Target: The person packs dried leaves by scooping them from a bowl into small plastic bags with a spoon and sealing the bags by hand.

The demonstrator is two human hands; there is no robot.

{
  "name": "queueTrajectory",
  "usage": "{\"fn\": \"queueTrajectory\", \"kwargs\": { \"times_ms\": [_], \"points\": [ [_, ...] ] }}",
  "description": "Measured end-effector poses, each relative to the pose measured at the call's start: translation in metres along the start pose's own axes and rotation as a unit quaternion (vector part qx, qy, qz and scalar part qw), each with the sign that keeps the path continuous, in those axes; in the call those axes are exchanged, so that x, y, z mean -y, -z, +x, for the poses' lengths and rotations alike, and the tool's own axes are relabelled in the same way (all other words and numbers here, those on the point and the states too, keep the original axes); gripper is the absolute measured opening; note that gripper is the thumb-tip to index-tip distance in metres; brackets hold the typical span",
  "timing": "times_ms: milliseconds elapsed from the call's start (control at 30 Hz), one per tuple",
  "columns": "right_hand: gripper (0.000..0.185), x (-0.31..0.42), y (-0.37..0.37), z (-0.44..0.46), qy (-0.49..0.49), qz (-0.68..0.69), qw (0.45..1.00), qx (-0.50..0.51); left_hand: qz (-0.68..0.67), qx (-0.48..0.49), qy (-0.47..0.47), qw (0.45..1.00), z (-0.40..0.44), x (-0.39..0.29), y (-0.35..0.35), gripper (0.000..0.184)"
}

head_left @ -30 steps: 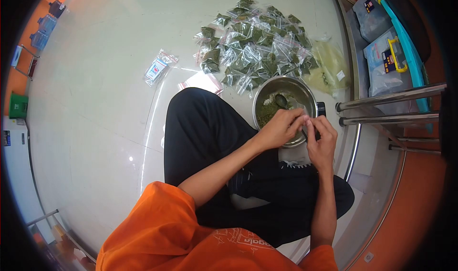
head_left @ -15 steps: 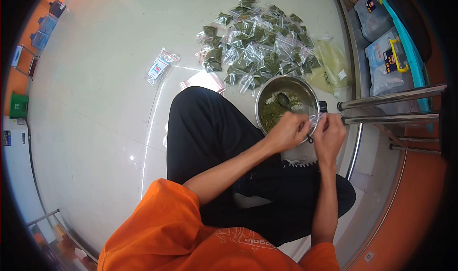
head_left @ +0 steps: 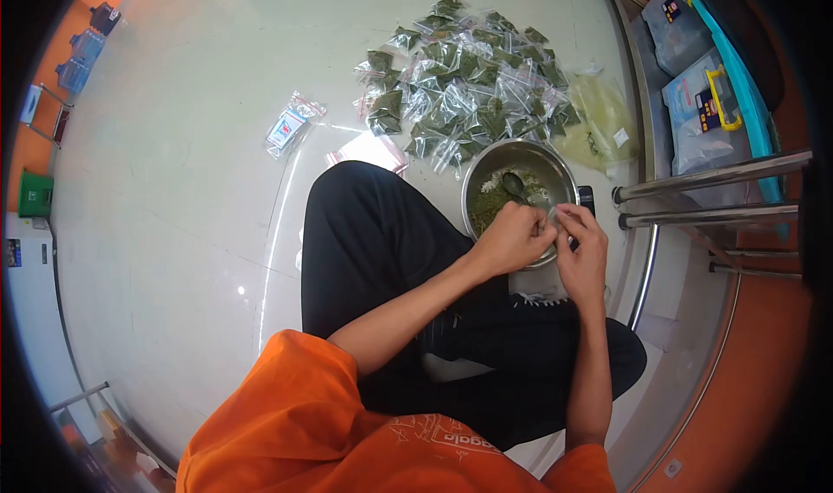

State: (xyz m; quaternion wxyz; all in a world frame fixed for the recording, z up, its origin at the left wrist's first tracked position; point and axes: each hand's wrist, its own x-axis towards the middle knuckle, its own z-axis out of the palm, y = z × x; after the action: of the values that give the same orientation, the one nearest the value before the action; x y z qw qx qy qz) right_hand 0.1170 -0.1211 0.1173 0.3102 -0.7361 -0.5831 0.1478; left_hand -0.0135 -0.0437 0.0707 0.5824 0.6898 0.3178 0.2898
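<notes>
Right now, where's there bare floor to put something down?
The biggest bare patch of floor lies between the green bin and the small packet. Another stretches above that packet, left of the heap of bags. It's crowded around the bowl: left hand, right hand, heap and yellowish bag.

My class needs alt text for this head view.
A seated person holds something mostly hidden between left hand and right hand, at a metal bowl holding green bits and a spoon. Beyond lies a heap of green-filled clear bags.
</notes>
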Motion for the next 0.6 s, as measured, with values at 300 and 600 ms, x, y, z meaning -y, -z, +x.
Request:
{"fn": "queueTrajectory", "kwargs": {
  "times_ms": [300, 600],
  "points": [
    [0.031, -0.016, 0.009, -0.002, -0.097, 0.135, 0.986, 0.015, 0.051, 0.124, -0.128, 0.983, 0.010, -0.001, 0.025, 0.035],
    [0.021, -0.024, -0.013, -0.008, -0.037, 0.182, 0.982, 0.032, 0.307, 0.026, -0.312, 0.899, 0.008, 0.011, 0.004, 0.061]
  ]
}}
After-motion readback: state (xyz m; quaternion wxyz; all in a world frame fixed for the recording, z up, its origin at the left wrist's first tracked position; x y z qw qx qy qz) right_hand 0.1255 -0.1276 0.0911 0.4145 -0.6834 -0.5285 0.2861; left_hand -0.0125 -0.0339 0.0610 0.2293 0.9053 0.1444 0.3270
